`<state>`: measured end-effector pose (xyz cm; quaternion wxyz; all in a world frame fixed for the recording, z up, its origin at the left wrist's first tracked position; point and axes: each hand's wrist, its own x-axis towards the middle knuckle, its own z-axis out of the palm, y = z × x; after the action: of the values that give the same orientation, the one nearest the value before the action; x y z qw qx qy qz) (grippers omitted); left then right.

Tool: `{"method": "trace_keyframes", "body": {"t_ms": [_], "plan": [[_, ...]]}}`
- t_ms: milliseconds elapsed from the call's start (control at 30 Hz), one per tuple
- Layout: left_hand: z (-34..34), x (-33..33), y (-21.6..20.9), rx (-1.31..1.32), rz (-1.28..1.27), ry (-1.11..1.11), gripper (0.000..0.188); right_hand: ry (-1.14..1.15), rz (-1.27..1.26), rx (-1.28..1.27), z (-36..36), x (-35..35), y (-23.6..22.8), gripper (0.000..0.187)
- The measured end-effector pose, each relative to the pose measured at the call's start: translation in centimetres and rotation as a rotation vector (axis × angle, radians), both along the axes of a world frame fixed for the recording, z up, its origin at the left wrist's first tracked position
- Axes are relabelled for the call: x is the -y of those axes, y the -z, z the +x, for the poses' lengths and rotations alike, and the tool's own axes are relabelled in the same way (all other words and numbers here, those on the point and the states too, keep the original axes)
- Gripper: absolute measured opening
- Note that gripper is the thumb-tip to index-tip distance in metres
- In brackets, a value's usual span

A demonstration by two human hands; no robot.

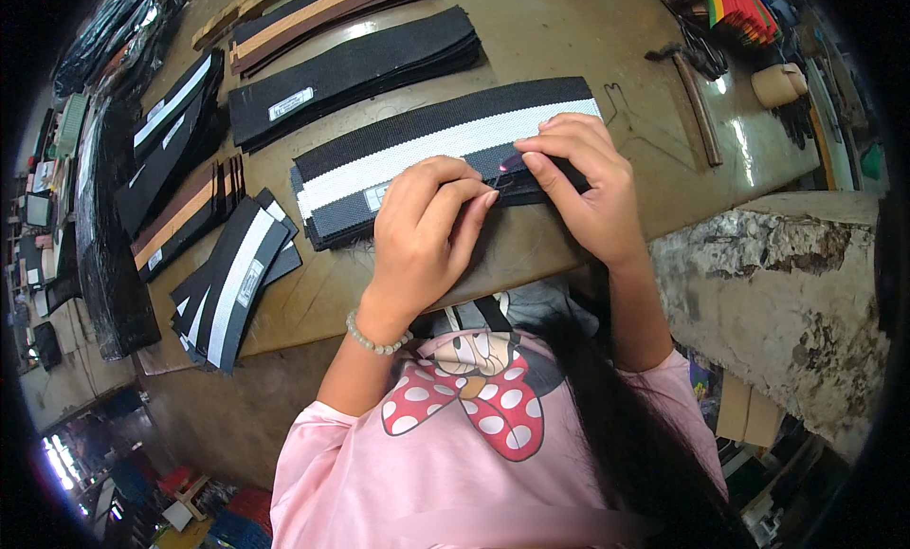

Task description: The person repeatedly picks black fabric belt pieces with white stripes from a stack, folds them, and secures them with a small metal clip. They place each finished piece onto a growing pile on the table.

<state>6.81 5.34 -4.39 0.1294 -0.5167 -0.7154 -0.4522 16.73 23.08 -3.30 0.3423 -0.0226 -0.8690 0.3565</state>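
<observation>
In front of me lies a stack of long woven strips (445,160), banded black, white and dark grey, with a small white label (377,197) on the top one. My left hand (428,228) rests over the near edge of the stack, thumb and fingertips pinched together; what they hold is too small to make out. My right hand (590,181) is at the right part of the stack, with a small dark purple tool (513,163) between thumb and fingers. Its tip points toward my left fingertips. The tool's exact kind is unclear.
Further stacks lie beyond and to the left: black strips (360,75), brown-and-tan strips (327,23) and fanned black-and-white strips (237,274). Toward the right are a bent wire (649,132), a rod (698,110) and a beige container (779,84). The table's near edge (379,326) runs before me.
</observation>
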Motion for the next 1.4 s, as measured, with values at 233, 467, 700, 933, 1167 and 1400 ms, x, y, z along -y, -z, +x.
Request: {"method": "trace_keyframes", "body": {"t_ms": [233, 467, 700, 933, 1167, 1400], "plan": [[0.5, 0.0, -0.3, 0.101, 0.038, -0.051, 0.015, -0.041, 0.015, 0.022, 0.4, -0.2, 0.0, 0.010], [1.6, -3.2, -1.7, 0.031, 0.011, -0.135, 0.012, 0.153, -0.751, -0.123, 0.1, -1.9, 0.4, 0.016], [2.1, -5.4, -2.1, -0.129, -0.217, -0.122, 0.016, 0.094, -0.731, -0.099, 0.7, -2.1, 1.6, 0.013], [2.1, -3.9, 0.8, -0.250, -0.163, -0.132, 0.021, 0.049, -0.350, 0.049, 1.5, -2.4, 1.2, 0.010], [2.4, -3.1, 1.8, -0.158, -0.147, -0.167, 0.020, 0.010, -0.154, 0.081, 1.4, -2.0, 0.7, 0.011], [1.9, -1.6, 0.6, -0.068, -0.113, 0.092, 0.021, 0.031, -0.129, 0.025, 1.3, -2.0, 1.2, 0.010]]}}
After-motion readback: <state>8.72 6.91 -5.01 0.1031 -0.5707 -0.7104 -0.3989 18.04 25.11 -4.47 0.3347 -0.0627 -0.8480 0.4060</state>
